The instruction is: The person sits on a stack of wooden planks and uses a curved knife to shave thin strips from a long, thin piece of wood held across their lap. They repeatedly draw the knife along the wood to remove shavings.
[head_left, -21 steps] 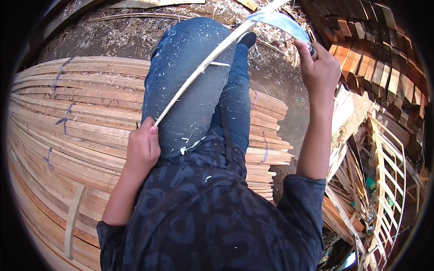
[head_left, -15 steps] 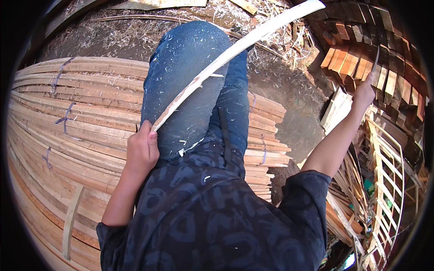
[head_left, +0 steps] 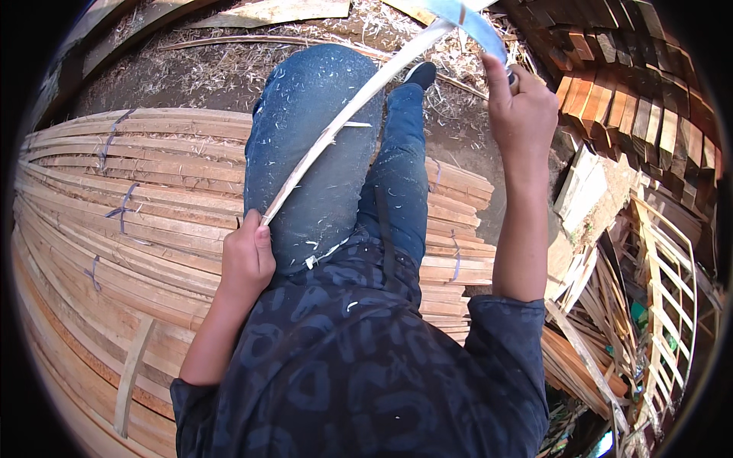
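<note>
A pale stick [head_left: 343, 120] is end-gripped by the left hand [head_left: 248, 252], likely for steadiness; across it a curved blade [head_left: 482, 34] is held by the right hand [head_left: 523, 108], contact unclear.

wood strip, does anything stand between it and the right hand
Only the curved blade that the right hand holds; in view it overlaps the wood strip toward the far end. Nothing else visible is in the way.
</note>
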`<state>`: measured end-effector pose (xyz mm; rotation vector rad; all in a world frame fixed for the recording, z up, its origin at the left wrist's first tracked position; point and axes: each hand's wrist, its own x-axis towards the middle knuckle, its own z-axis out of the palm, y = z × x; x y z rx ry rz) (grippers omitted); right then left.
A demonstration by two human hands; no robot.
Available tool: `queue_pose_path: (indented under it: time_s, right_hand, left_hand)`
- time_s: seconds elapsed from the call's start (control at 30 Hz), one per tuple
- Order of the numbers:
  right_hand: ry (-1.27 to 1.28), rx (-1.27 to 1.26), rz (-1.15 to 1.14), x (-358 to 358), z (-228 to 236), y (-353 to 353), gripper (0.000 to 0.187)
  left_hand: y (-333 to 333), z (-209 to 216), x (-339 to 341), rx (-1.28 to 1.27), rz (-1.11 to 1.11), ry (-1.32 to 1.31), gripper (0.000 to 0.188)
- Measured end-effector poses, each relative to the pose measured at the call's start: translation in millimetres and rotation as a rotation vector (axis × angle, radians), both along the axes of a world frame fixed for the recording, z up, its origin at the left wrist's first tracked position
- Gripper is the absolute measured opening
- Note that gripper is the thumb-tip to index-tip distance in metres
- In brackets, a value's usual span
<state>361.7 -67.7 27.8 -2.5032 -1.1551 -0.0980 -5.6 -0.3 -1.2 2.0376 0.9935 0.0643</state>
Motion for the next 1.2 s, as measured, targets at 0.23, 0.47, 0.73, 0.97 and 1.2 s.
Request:
queue_pose_path:
  time_s: [0.23, 0.47, 0.73, 0.97, 1.2]
  right_hand:
    - [0.196, 0.191, -0.579, 147.7, 11.1, -87.8, 0.066]
    - [0.362, 0.108, -0.133, -11.2, 6.5, -52.9, 0.059]
    - [0.150, -0.021, -0.643, 159.9, 0.6, -66.1, 0.071]
    - [0.851, 0.351, -0.713, 68.4, -82.5, -150.3, 0.057]
    - [1.487, 0.425, -0.718, -86.2, -143.5, -122.3, 0.059]
  left_hand:
    - [1.2, -2.1, -7.4, 0.004, 0.029, -0.024, 0.039]
    - [1.7, 0.7, 0.2, 0.007, -0.027, 0.028, 0.038]
    - [-5.7, 2.3, 0.3, 0.074, -0.034, 0.037, 0.030]
    - [-16.1, 24.1, -3.1, 0.065, 0.080, 0.070, 0.023]
    - [-7.1, 51.3, -13.5, -0.195, 0.113, 0.131, 0.029]
